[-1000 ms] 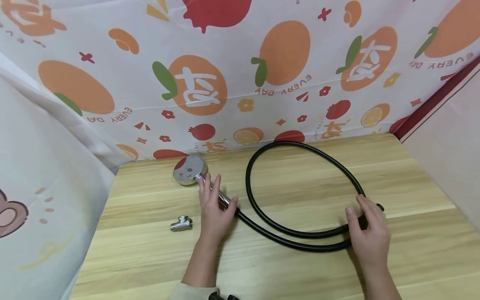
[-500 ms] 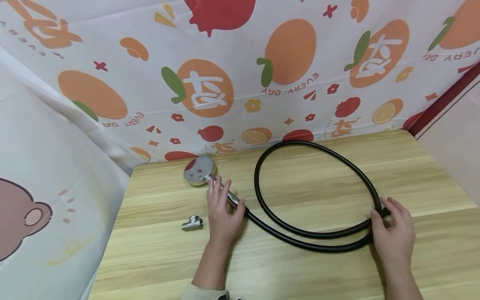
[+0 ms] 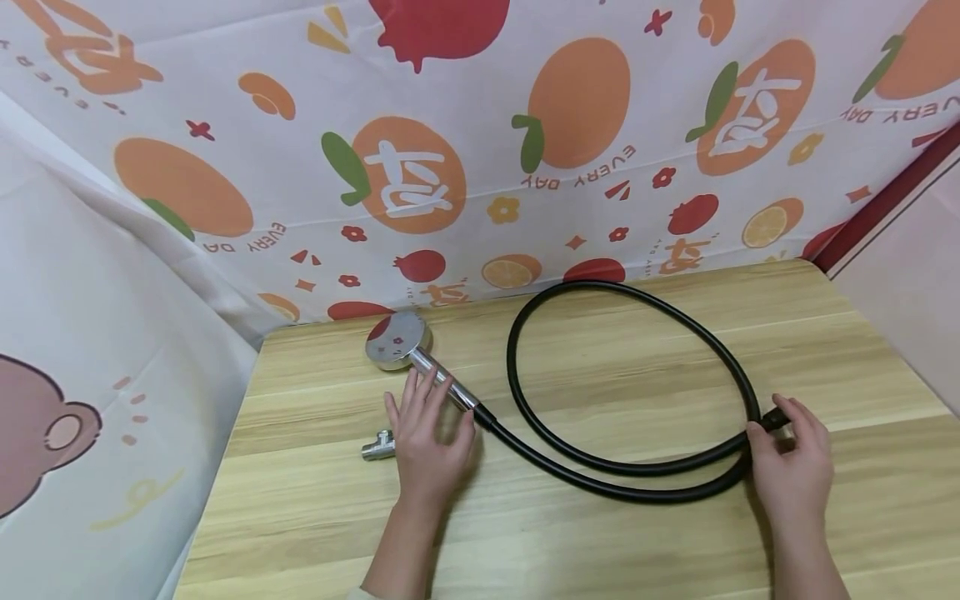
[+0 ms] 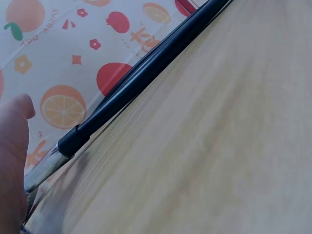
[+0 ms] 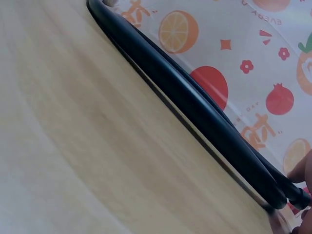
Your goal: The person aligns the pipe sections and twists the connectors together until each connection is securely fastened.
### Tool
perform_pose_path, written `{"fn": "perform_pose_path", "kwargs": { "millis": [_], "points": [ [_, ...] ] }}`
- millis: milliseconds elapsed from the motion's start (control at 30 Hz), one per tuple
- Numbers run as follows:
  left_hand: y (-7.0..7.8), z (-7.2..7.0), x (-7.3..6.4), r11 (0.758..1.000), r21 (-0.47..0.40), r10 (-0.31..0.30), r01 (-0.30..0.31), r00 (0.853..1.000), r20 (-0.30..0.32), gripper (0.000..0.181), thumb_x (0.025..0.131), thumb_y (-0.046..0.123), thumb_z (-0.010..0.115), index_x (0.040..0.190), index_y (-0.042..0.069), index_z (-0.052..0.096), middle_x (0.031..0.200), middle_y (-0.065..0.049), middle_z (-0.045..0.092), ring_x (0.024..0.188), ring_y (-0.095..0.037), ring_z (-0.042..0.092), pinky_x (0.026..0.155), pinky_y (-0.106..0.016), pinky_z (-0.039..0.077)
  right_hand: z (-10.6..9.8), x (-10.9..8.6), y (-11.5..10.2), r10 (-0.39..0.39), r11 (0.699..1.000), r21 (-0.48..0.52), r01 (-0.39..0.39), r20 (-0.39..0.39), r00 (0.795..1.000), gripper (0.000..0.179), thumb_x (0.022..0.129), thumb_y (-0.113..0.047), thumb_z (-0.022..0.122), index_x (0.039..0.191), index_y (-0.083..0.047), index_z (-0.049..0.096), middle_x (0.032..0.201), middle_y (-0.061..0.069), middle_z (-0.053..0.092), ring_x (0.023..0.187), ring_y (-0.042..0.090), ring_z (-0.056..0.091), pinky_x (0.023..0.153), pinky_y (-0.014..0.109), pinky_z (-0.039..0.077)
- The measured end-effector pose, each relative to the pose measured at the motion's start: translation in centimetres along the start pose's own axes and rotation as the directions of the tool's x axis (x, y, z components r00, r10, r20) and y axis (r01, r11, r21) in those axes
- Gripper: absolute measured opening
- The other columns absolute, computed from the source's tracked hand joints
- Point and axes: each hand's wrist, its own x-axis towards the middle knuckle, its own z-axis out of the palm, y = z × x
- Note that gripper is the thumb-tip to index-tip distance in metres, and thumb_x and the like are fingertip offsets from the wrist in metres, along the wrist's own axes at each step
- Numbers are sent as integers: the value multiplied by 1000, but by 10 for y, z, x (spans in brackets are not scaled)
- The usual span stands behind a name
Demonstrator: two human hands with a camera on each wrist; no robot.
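Shower head (image 3: 399, 342) rests on the wooden counter (image 3: 600, 550), toward 10 o'clock of its surface as the head view shows it, polished disc uppermost; the spray side is not visible. Its chrome handle (image 3: 462, 394) slopes toward 4 o'clock and meets a black hose (image 3: 645, 495) at a dark collar (image 4: 73, 140), plain in the left wrist view. The joint appears seated; no thread is exposed there.

The hose runs on toward 4 o'clock, crosses itself beside the right hand (image 3: 795, 462) and forms one wide loop, its top close to the fruit-print cloth (image 3: 570, 200) at 12 o'clock. The tube looks stiff, which would account for so open a coil. Its free end (image 3: 776, 417) points out between 3 and 4 o'clock of the loop.

State of hands: the right curls thumb and fingers about the hose near its free end, a light pinch by appearance, probably to stop the loop springing wider. The left hand (image 3: 427, 454) is spread, fingers parted, tips at the handle's 7 o'clock side; whether they touch it cannot be told.

A chrome tee fitting (image 3: 378, 447) lies at 9 o'clock of the left hand, partly hidden by it. Contact cannot be confirmed. Being loose and small, it was presumably set apart from the hose for easy access.
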Motion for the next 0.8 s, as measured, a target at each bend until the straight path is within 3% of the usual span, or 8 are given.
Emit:
{"fn": "perform_pose_path", "kwargs": {
  "millis": [100, 233, 367, 467, 567, 667, 800],
  "points": [
    [-2, -8, -2, 999, 24, 22, -21, 1000, -19, 44, 75, 16, 75, 116, 3, 69, 130, -17, 64, 132, -45, 47, 114, -73, 9, -4, 4, 1, 55, 998, -38, -53, 48, 997, 55, 93, -23, 65, 146, -17, 48, 147, 10, 44, 105, 18, 45, 78, 19, 35],
    [-8, -21, -4, 999, 42, 31, -29, 999, -39, 40, 75, 15, 74, 113, 1, 70, 125, -17, 66, 129, -47, 50, 110, -77, 9, -10, 9, 3, 133, 988, -101, -120, 133, 982, 67, 95, -36, 62, 153, -19, 35, 146, 19, 45, 114, 30, 44, 85, 34, 37],
    [-19, -37, -8, 998, 55, 3, 0, 999, -50, 40, 75, 14, 74, 113, 0, 70, 123, -19, 67, 128, -48, 49, 111, -77, 7, -14, 12, 5, 168, 981, -125, -147, 175, 970, 73, 95, -41, 60, 156, -18, 27, 150, 22, 41, 127, 35, 43, 99, 47, 38],
    [-30, -50, -13, 996, 71, -52, 54, 998, -40, 42, 75, 12, 75, 116, 1, 69, 126, -18, 65, 131, -47, 47, 112, -75, 4, -16, 13, 6, 164, 982, -124, -143, 181, 970, 77, 95, -41, 60, 157, -14, 24, 153, 25, 37, 136, 41, 37, 112, 56, 30],
    [-39, -64, -17, 987, 98, -128, 128, 992, -8, 45, 76, 8, 76, 120, 4, 68, 130, -17, 63, 134, -46, 43, 113, -74, 3, -17, 14, 6, 149, 983, -135, -127, 169, 974, 77, 94, -40, 61, 155, -9, 27, 149, 29, 40, 134, 42, 40, 113, 57, 30],
    [-47, -77, -21, 971, 137, -203, 195, 978, 46, 49, 77, 6, 77, 124, 4, 65, 133, -17, 61, 136, -46, 41, 114, -73, 2, -17, 14, 6, 142, 979, -167, -115, 160, 977, 77, 93, -41, 62, 153, -5, 30, 142, 30, 47, 116, 37, 50, 99, 46, 41],
    [-52, -91, -23, 943, 189, -301, 274, 944, 133, 57, 76, 9, 81, 129, 4, 61, 136, -18, 58, 138, -46, 38, 115, -71, 5, -14, 15, 6, 154, 973, -197, -120, 168, 974, 77, 93, -42, 61, 153, -4, 31, 120, 19, 57, 83, 8, 51, 76, 25, 35]
  ]
}}
